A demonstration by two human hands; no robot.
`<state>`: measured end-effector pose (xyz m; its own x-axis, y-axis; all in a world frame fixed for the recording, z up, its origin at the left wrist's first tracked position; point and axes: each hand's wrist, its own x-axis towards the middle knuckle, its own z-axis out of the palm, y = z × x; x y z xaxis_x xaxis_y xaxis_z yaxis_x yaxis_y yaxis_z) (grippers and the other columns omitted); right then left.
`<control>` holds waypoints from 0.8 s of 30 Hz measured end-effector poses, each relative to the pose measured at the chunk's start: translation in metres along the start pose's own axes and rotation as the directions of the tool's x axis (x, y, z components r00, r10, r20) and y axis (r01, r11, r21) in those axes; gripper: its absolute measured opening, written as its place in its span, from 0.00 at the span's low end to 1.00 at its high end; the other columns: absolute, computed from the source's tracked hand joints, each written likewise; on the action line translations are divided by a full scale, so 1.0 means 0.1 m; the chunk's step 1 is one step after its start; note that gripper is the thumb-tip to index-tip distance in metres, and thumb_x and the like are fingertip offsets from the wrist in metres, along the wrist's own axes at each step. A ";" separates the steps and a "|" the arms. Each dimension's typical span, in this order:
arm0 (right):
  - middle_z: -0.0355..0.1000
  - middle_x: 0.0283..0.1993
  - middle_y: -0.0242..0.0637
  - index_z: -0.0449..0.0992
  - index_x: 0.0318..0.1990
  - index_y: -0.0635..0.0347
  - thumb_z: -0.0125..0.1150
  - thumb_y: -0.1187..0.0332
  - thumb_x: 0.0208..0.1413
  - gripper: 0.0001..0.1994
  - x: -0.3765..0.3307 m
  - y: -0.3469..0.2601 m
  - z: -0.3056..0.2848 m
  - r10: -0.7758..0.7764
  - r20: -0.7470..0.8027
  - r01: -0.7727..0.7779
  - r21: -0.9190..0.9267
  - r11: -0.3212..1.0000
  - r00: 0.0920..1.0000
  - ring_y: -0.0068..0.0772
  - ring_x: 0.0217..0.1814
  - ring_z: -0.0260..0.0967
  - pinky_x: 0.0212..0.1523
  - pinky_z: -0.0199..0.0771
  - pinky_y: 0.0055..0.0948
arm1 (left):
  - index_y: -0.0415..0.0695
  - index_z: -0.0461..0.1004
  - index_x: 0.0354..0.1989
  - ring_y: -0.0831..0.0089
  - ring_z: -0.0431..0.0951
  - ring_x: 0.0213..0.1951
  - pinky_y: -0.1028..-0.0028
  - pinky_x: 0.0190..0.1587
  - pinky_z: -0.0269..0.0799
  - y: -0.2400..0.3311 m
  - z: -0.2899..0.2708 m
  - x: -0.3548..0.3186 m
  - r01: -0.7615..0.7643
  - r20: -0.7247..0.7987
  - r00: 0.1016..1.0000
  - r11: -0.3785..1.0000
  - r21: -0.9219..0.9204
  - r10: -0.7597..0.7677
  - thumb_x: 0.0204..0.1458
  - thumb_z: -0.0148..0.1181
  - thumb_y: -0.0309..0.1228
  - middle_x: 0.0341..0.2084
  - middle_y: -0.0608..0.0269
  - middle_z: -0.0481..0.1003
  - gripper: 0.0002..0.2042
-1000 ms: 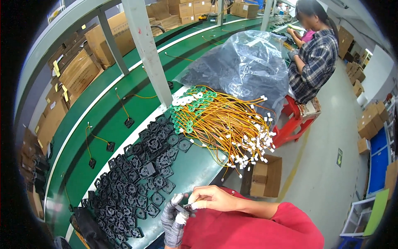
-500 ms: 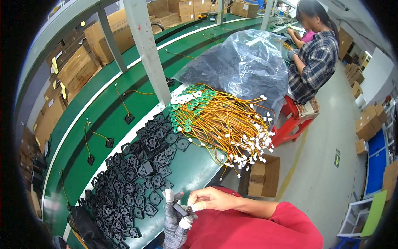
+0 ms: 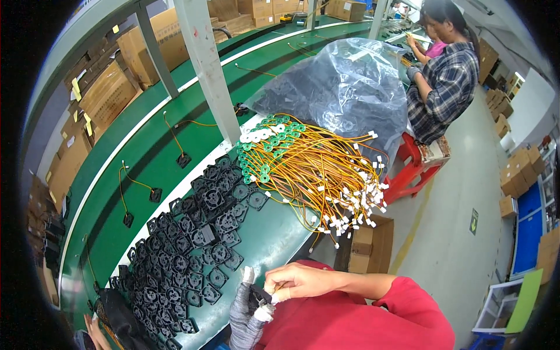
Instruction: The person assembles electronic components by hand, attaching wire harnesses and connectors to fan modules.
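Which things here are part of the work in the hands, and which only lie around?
In the work:
- left hand, gloved, gripping a small black fan frame
- right hand, bare, pinching at that frame
- spread of black fan frames
- orange wire bundle

Lying around:
- clear plastic bag
- cardboard boxes
- red stool

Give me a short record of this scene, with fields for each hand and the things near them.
left hand: gloved left hand holds a small black fan frame
right hand: bare right hand, fingers pinching at the same frame
table: green table
near: pile of black fan frames
further: bundle of orange wires; plastic bag
other: person in a plaid shirt
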<state>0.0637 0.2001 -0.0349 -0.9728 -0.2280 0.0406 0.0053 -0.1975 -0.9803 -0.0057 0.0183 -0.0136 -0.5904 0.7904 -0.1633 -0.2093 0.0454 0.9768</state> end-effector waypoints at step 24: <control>0.64 0.32 0.29 0.65 0.33 0.65 0.54 0.72 0.54 0.06 -0.05 -0.06 0.24 0.041 -0.183 -0.038 0.019 0.999 0.982 0.17 0.35 0.62 0.36 0.66 0.21 | 0.45 0.48 0.62 0.79 0.67 0.19 0.80 0.20 0.66 -0.05 0.02 -0.06 -0.042 -0.138 0.990 0.997 -0.063 0.033 0.48 0.56 0.36 0.26 0.64 0.66 0.33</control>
<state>0.0745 0.1796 -0.0243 -0.9977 -0.0574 -0.0352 0.0463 -0.2064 -0.9774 0.0000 0.0148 -0.0174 -0.6986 0.6999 -0.1486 -0.2329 -0.0261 0.9722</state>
